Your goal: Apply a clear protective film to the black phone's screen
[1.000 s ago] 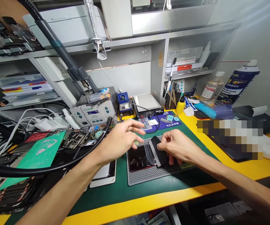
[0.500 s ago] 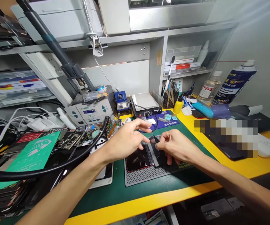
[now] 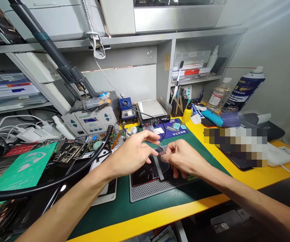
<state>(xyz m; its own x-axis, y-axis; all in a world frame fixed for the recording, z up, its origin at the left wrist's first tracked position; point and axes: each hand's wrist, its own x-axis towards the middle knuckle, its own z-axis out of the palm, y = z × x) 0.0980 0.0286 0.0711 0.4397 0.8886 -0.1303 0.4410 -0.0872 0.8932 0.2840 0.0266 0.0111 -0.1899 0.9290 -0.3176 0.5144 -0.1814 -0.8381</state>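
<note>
A dark phone screen [image 3: 145, 174] lies on the grey perforated mat [image 3: 145, 195], its glossy face up and a thin red edge showing. Across it runs a grey strip [image 3: 158, 168] belonging to a clear film [image 3: 164, 166] that is partly raised off the screen. My right hand [image 3: 185, 158] pinches the film's edge between thumb and forefinger, its other fingers curled down over the screen's right part, which they hide. My left hand [image 3: 132, 153] hovers over the left side with thumb and fingers apart, the thumb tip close to the strip; whether it touches cannot be made out.
A soldering station [image 3: 127, 109] and a flat heating plate [image 3: 153, 111] stand behind the green mat [image 3: 140, 215]. Phone parts and a black hose [image 3: 84, 174] crowd the left. A yellow bottle [image 3: 187, 113], a spray can [image 3: 243, 90] and a dark phone [image 3: 235, 156] are right.
The whole view has shifted slightly left as the camera turned. My right hand still pinches the film, slightly nearer my left hand; my left hand keeps nearly the same pose.
</note>
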